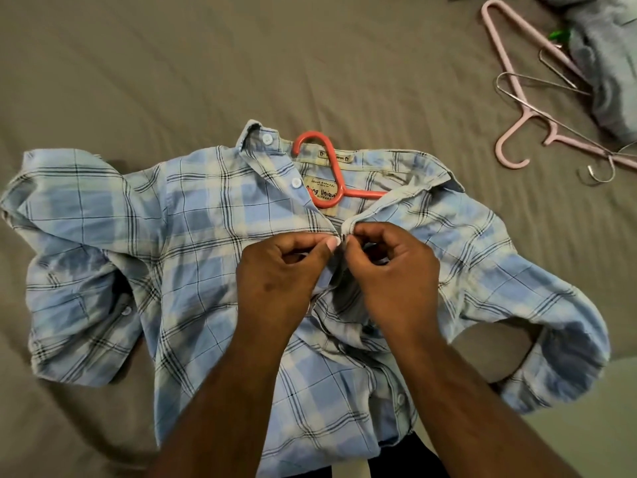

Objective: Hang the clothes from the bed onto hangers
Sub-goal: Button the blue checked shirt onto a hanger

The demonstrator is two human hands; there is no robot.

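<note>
Bare forearms reach in from the near edge and meet over the middle of the plaid shirt [193,236]. The left hand [282,270] is curled, thumb and forefinger pinching one front edge of the shirt. The right hand [393,270] is curled the same way and pinches the opposite edge. Their fingertips almost touch at the opening below the collar.

The shirt is soft, rumpled cotton-like cloth in pale blue and cream with thin dark check lines. It lies front-up on the bed [138,81], whose grey-brown sheet is faintly ribbed. Its left sleeve is folded back on itself. White round buttons [296,182] run down the left placket.

A coral plastic hanger [331,160] sits inside the neck, its hook curving out past the collar, over a tan woven label [322,196].

At the far right lie pink plastic hangers [510,70] tangled with thin metal wire hangers [537,82], beside a crumpled grey garment [606,63].
</note>
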